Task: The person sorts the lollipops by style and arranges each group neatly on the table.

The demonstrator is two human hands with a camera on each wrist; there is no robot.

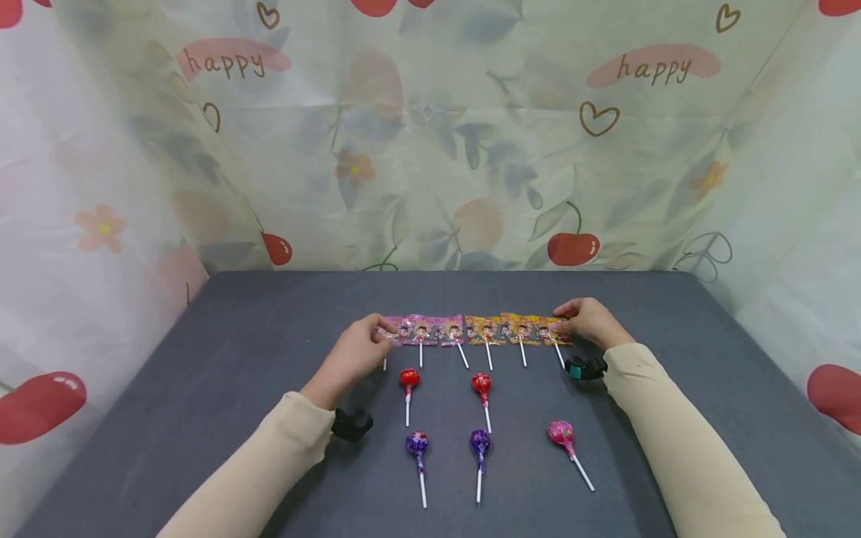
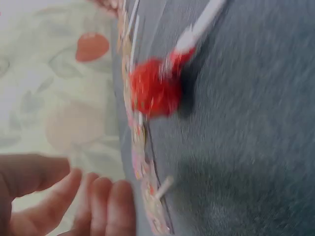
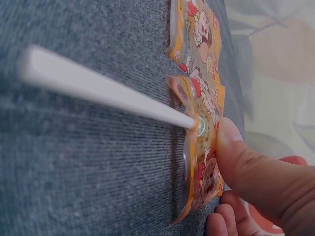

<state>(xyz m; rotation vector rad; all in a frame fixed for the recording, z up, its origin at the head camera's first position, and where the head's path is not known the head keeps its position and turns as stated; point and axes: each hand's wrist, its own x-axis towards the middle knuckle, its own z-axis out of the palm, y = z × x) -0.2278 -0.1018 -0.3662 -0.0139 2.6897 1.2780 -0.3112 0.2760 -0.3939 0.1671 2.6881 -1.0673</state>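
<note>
My left hand (image 1: 359, 351) pinches the pink-wrapped lollipop (image 1: 397, 329) ending a six-pack row on the grey counter (image 1: 202, 388); my right hand (image 1: 587, 321) pinches the orange-wrapped lollipop (image 1: 553, 329) at the opposite end.

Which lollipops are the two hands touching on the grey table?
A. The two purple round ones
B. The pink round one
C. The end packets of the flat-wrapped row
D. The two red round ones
C: the left hand is at the pink-wrapped lollipop on the row's left end, and the right hand pinches the orange-wrapped lollipop on the right end.
</note>
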